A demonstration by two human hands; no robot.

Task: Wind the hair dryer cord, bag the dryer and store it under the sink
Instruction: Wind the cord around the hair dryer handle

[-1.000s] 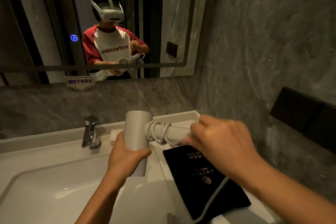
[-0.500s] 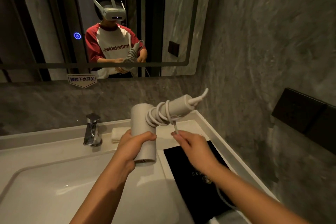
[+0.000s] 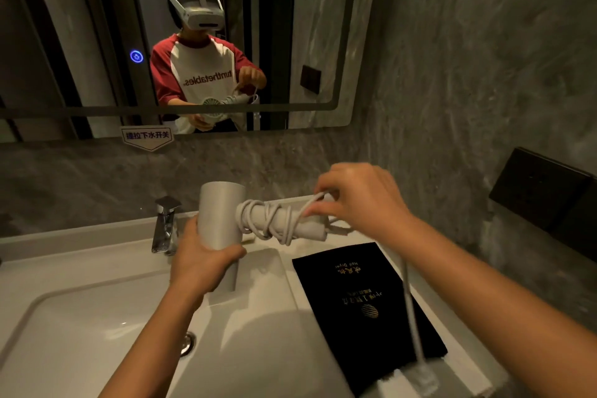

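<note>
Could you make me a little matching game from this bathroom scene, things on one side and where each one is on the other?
Things:
1. hair dryer
2. cord
3. black bag
4. faucet

Places:
A. lying flat on the counter, right of the basin
B. held in the left hand
C. standing at the back of the sink
D. wound around the dryer's handle, pinched by the right hand

Pairs: 1-B, 2-D, 3-A, 4-C

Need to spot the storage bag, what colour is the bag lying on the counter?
Black with gold print, the bag shows best in the head view.
</note>
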